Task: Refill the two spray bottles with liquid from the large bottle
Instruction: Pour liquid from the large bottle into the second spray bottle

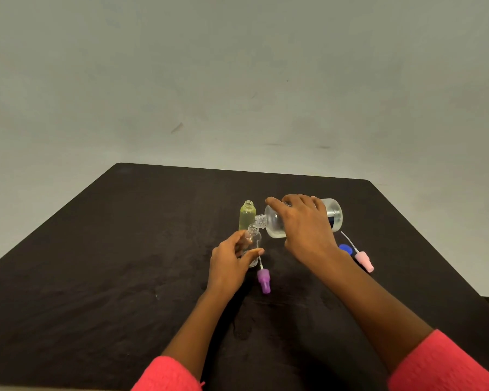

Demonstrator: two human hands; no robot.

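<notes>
Clear plastic fills the right grip [305, 224]: its fingers curl over the top of the large bottle [274, 225] and hold it tipped almost level above the desk [124, 249]. The bottle's base points right and its open threaded neck points left. A little clear liquid lies along the bottle's lower side, and a dark label shows near the base.

The neck meets the open mouth of the small clear spray bottle [255, 239]. That bottle stands upright on the desk, grasped by the left grip [229, 263] with the thumb across its near side and the fingers round its left. Whether liquid is running across I cannot tell. Just behind it stands the yellow-green spray bottle [247, 215], upright and uncapped.

On the near side of the clear bottle lies a purple spray head [263, 281], its white tube pointing up toward the bottle. To the right of the right wrist lies a pink spray head [364, 261], with a blue cap [346, 248] just beside it, partly hidden by the wrist.

Matt and very dark, the desk shows faint smears near the middle. Behind it rises a pale grey-green wall [237, 80] with a few scuffs. The desk's far edge, with rounded corners, runs well behind the bottles, and the right edge slants past the pink head. A wide stretch of dark top spreads to the left of the grips. Coral sleeves [446, 362] enter at the bottom.
</notes>
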